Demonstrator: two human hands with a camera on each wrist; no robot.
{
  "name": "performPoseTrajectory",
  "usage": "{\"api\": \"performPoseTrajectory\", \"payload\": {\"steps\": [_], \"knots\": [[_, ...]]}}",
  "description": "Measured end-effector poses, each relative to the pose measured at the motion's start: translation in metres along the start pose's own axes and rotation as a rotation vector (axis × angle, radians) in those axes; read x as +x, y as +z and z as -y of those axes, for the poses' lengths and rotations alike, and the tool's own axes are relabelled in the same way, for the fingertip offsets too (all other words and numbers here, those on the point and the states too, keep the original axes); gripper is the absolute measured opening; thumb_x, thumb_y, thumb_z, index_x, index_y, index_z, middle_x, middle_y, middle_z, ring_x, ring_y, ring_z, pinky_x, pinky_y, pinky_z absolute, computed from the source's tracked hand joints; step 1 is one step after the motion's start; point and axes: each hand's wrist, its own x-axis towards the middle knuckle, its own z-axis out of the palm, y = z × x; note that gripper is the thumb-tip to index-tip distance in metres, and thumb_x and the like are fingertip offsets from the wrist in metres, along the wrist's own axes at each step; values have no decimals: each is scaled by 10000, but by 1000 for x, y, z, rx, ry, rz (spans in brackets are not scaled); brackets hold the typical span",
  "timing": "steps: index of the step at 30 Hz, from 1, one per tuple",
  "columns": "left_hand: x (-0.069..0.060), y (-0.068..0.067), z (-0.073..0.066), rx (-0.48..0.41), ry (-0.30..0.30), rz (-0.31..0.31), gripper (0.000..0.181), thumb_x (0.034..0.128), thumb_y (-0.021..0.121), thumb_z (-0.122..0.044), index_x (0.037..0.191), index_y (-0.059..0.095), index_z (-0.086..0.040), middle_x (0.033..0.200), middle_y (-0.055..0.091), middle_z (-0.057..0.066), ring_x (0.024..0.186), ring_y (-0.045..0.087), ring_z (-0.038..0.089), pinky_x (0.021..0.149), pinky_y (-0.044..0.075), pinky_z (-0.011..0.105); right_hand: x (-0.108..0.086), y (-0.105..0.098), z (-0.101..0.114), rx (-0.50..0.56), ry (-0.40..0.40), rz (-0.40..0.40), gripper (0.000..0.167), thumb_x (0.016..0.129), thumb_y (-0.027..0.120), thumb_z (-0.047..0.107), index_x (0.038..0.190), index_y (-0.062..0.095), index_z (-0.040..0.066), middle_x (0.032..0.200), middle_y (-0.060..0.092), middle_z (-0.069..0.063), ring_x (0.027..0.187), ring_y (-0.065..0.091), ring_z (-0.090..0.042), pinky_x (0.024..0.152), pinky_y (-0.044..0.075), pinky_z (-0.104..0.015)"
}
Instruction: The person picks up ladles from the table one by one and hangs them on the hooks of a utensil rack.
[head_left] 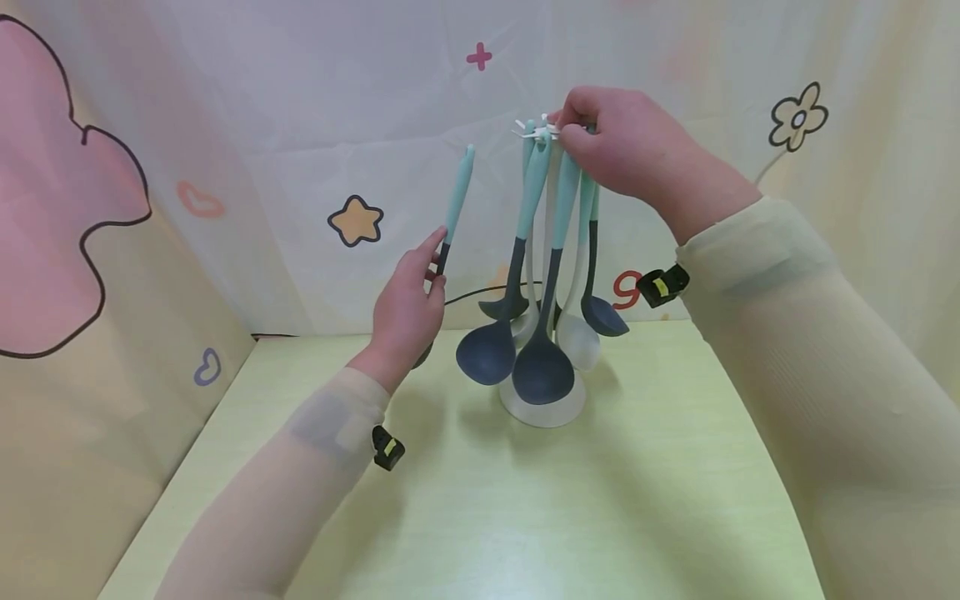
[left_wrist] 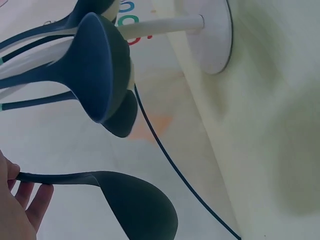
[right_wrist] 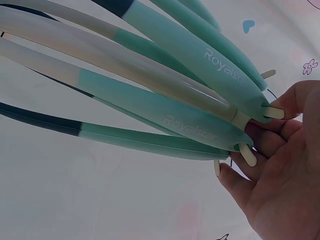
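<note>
My left hand (head_left: 408, 304) pinches a cooking utensil (head_left: 460, 196) with a mint handle, gripping it on its dark shaft. In the left wrist view its broad, curved dark head (left_wrist: 145, 205) hangs apart from the others; the exact kind is unclear. At the top of the utensil stand (head_left: 542, 414), my right hand (head_left: 630, 146) grips the hooked crown with curled fingers. Two dark ladles (head_left: 543, 375) hang at the stand's front. A pale spoon-like utensil (head_left: 579, 343) and a small dark ladle (head_left: 604, 317) hang on its right side. Those behind are partly hidden.
The stand's round white base rests on a pale yellow-green table (head_left: 660, 467). Close behind hangs a patterned cloth backdrop (head_left: 300, 92). A thin dark cord (left_wrist: 175, 167) runs low along the backdrop.
</note>
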Motion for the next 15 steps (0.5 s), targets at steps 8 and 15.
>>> {"api": "performPoseTrajectory", "payload": {"steps": [8, 15], "knots": [[4, 1, -23, -13, 86, -56, 617, 978, 565, -35, 1521, 396, -274, 1205, 584, 32, 1039, 610, 165, 636, 502, 334, 0, 0, 0, -8, -6, -4, 366, 1036, 378, 346, 1237, 569, 106, 1398, 550, -95, 1072, 533, -312, 964, 489, -467], [5, 3, -36, -9, 115, -53, 613, 984, 560, -40, 1527, 391, -268, 1231, 584, 48, 1037, 613, 167, 616, 500, 314, -1, 0, 1, -9, -11, -5, 360, 1034, 372, 341, 1221, 568, 105, 1365, 565, -104, 1063, 532, -312, 951, 488, -467]]}}
